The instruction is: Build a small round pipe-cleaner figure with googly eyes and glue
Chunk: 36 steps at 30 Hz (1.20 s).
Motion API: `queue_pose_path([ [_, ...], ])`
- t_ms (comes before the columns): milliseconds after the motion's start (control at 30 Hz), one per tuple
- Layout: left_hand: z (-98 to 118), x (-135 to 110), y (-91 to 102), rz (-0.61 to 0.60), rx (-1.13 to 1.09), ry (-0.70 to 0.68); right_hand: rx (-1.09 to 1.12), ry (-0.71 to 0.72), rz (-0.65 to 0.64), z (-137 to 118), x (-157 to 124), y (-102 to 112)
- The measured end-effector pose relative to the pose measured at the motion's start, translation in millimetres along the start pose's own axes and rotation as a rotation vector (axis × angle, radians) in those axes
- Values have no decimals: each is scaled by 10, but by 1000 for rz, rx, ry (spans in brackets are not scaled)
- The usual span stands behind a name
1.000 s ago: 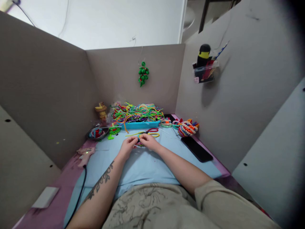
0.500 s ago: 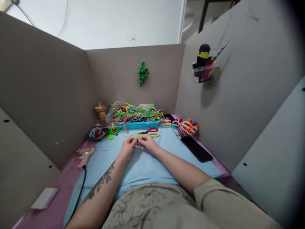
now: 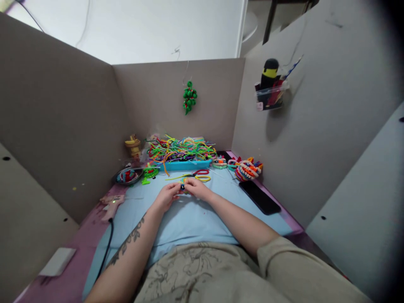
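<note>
Between my two hands is a small multicoloured pipe-cleaner piece (image 3: 182, 187) with a dark blue spot facing up; fingers cover much of it. My left hand (image 3: 168, 196) pinches its left side, and my right hand (image 3: 198, 188) grips the right side, fingers closed. Just beyond the hands lie scissors (image 3: 202, 172) with red and yellow handles, next to a yellow pipe cleaner (image 3: 176, 177). Behind them a blue tray (image 3: 189, 165) carries a heap of colourful pipe cleaners (image 3: 183, 148).
At left are a pink glue gun (image 3: 113, 206) with a black cord, a dark bowl (image 3: 139, 178) and a green pipe-cleaner figure (image 3: 150, 171). On the right sit a black phone (image 3: 260, 198) and an orange-and-white pipe-cleaner bundle (image 3: 248, 169). Grey panels (image 3: 151, 97) enclose the table.
My left hand has shifted slightly left and down and turned, so the dark blue spot on the piece shows more. My right hand stays nearly in place.
</note>
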State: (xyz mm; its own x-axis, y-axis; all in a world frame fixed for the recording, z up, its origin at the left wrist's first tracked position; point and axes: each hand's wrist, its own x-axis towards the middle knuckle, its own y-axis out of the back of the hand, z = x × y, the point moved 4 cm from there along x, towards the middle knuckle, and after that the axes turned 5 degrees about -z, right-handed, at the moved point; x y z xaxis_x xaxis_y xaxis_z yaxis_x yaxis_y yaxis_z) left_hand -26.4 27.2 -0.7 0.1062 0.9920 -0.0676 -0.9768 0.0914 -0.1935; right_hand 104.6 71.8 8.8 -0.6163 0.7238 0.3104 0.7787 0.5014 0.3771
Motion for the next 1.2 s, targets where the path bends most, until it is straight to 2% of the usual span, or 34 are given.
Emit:
queue_pose_path([
  [200, 43, -6, -23, -68, 372, -114, -30, -14, -182, 27, -11, 17],
  [333, 59, 2, -28, -58, 510, -180, -16, 16, -181, 32, -9, 25],
  [533, 127, -26, -62, 70, 487, -267, 73, -62, -86, 18, 4, 21],
  [700, 138, -27, -89, 143, 437, -283, 88, -53, 5, -8, 21, 12],
  [867, 103, -10, -102, 112, 356, -211, 75, -22, 63, 3, 22, 28],
  [1033, 60, 5, -117, 63, 276, -156, 66, -14, 57, -8, 17, 50],
  [1200, 35, 18, -115, 65, 231, -147, 71, -10, 64, 2, 16, 71],
])
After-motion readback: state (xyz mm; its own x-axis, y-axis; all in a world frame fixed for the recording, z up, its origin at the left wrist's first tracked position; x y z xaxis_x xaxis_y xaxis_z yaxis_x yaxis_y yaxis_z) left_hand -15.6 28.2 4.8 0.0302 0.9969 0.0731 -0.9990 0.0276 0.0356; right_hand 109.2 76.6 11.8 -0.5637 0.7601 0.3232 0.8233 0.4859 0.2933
